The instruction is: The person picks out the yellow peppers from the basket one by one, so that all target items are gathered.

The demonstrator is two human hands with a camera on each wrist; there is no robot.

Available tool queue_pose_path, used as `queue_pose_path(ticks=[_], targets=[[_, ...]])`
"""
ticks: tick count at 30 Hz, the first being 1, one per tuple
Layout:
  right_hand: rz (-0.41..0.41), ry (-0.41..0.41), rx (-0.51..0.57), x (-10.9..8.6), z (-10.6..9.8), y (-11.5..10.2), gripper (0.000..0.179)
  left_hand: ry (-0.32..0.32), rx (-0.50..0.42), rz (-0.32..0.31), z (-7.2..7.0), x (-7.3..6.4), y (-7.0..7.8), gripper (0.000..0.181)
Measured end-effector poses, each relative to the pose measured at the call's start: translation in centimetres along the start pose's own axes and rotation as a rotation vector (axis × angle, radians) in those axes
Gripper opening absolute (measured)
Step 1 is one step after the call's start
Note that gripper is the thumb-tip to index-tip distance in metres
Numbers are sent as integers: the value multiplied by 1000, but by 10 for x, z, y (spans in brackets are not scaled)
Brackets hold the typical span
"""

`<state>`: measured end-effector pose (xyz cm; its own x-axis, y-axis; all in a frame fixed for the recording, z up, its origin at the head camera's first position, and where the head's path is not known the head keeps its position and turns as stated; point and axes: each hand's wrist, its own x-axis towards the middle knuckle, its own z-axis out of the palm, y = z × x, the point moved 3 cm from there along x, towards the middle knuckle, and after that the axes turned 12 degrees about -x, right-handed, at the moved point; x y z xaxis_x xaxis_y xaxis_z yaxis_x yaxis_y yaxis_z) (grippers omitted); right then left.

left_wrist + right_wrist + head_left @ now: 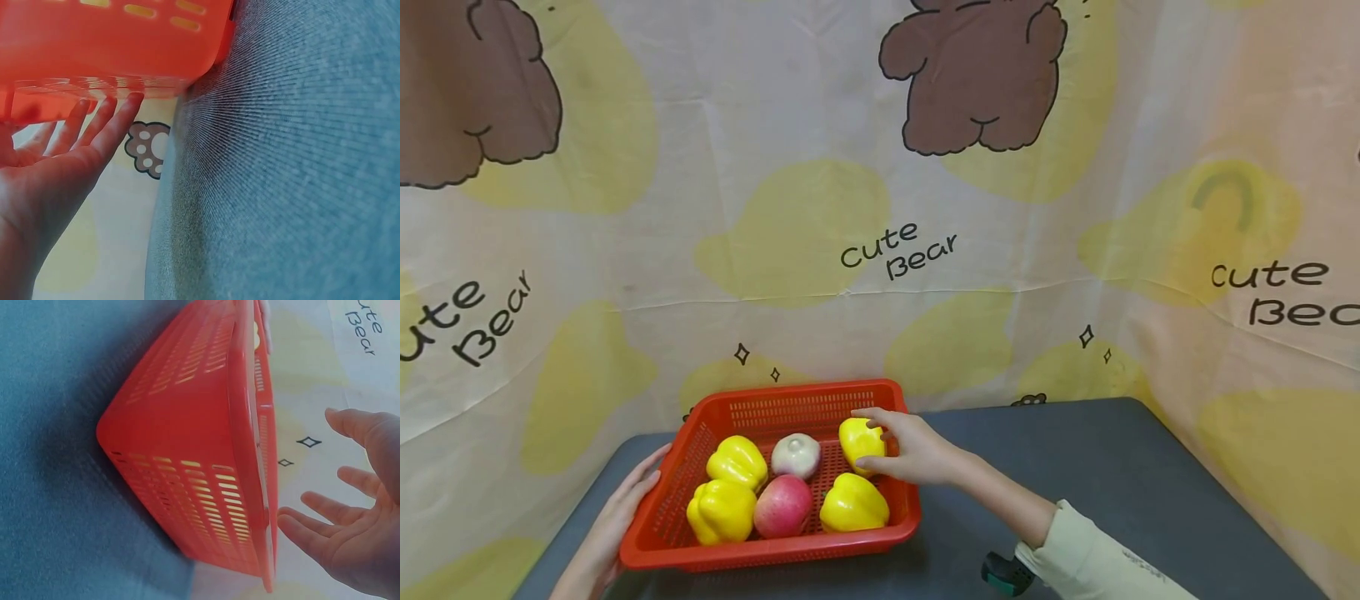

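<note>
A red plastic basket [775,550] with slotted walls stands on the table. In it are several yellow bell peppers [720,511], a garlic bulb [796,456] and a pinkish-red apple [783,506]. My left hand [617,521] lies along the basket's left side; the left wrist view has its straight fingers [119,125] at the red wall. Over the right rim reaches my right hand [910,450], thumb and fingers spread at the back right bell pepper [859,443], partly covering it. In the right wrist view, this hand [356,506] is above rim level with nothing gripped.
The grey-blue tabletop [1037,467] extends to the right of the basket. A small black and green object [1006,575] lies near the right sleeve [1097,558]. Close behind the table hangs a bear-print cloth [805,233].
</note>
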<state>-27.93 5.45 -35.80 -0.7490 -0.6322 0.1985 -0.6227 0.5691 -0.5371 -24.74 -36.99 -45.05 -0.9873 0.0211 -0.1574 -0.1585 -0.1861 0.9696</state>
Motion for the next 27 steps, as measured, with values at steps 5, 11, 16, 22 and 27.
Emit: queue_pose_path(ticks=[5, 11, 16, 22, 27], targets=[[29, -22, 32, 1, 5, -3, 62, -1, 2, -6, -1, 0, -1, 64], [54, -51, 63, 3, 12, -7, 61, -1, 4, -10, -1, 0, -1, 64], [70, -74, 102, 3, 17, -9, 60, 5, 3, -16, -2, 1, -1, 64], [94, -98, 159, 5, 24, -11, 59, -4, -1, -3, -1, 0, 0, 65], [136, -137, 185, 9, 30, -11, 58, -2, 4, -8, -1, 0, 0, 65]])
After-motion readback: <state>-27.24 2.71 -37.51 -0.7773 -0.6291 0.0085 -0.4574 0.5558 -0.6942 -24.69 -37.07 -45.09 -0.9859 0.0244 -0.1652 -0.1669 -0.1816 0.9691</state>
